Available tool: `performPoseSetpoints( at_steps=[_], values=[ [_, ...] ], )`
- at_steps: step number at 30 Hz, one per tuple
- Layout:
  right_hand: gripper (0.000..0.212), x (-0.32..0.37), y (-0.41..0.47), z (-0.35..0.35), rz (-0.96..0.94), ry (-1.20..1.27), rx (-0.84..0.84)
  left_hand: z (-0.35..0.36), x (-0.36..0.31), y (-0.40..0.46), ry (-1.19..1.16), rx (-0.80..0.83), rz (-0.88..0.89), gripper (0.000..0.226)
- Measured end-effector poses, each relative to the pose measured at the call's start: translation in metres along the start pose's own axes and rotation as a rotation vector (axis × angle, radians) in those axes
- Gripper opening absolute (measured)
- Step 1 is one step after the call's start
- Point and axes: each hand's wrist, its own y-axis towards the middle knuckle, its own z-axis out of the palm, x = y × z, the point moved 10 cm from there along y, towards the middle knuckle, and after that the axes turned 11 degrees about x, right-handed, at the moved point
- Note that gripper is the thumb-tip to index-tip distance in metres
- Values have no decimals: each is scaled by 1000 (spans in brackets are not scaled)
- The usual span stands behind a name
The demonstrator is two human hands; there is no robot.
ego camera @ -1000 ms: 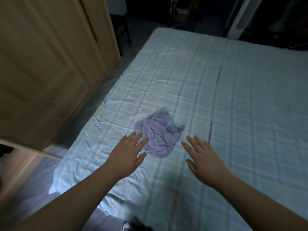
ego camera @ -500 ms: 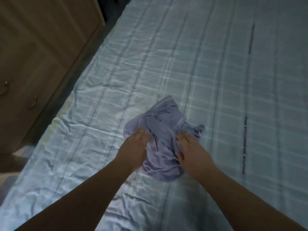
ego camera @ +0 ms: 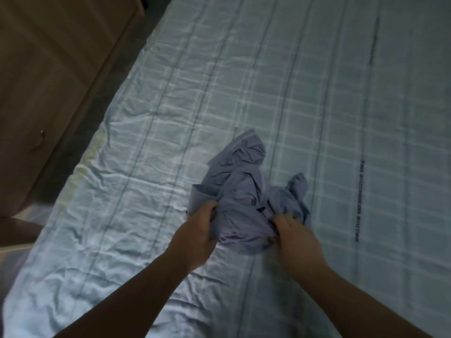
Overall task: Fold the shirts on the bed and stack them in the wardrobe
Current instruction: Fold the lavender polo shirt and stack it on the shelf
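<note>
Pale blue checked cloth fills most of what I see: the bed (ego camera: 305, 81) runs from the near edge to the far one, its sheet crossed by thin darker stripes and lighter bands, with one dark broken line down the right side. The sheet lies fairly smooth on the far and right parts and is heavily creased on the near left, where its edge meets a strip of dark floor.

Left of that strip stands the wardrobe (ego camera: 48, 81), brown wood, its panelled front shut as far as I can tell, with a small metal handle (ego camera: 39, 142) low on the door. The light is dim and I cannot make out more of it.

Both of my forearms come in from the near edge and meet around the middle of the bed. Between them lies the shirt (ego camera: 240, 189), a lilac one, crumpled in a loose heap on the sheet, one flap pointing to the far side and another bunch sticking up on its right.

My left hand (ego camera: 195, 237) grips the near left edge of the shirt, fingers curled into the fabric and a fold standing up just beyond the knuckles. My right hand (ego camera: 295, 237) has the near right part, fingers bent down into the cloth and pinching it; the picture is slightly blurred there, so the exact finger placement is unclear. The hands are apart, with bunched fabric between them.
</note>
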Motion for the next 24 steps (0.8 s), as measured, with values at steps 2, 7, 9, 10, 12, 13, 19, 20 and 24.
performPoseSetpoints(
  at_steps=[2, 7, 9, 10, 12, 13, 19, 20, 24],
  values=[
    [23, -9, -22, 7, 34, -99, 78, 10, -1, -16, 50, 96, 3, 60],
    [33, -43, -64, 37, 190, -254, 289, 40, 2, -42, 568, 202, 137, 21],
    [31, -57, -73, 43, 271, -306, 338, 41, 8, -47, 652, 207, 107, 28],
    [29, -58, -77, 45, 283, -318, 349, 40, 11, -50, 686, 195, 67, 34],
    [26, -50, -81, 46, 243, -324, 330, 35, 16, -55, 730, 160, -27, 45],
    [24, -41, -83, 45, 205, -329, 312, 34, 18, -57, 725, 166, -71, 48],
    [38, -24, -117, 46, 120, -291, 241, 65, 3, -76, 731, 400, -1, 34],
    [41, -28, -123, 48, 135, -290, 242, 70, 2, -79, 705, 444, 23, 33],
    [46, -37, -143, 59, 148, -320, 289, 82, 11, -87, 612, 586, -67, 45]
  ],
)
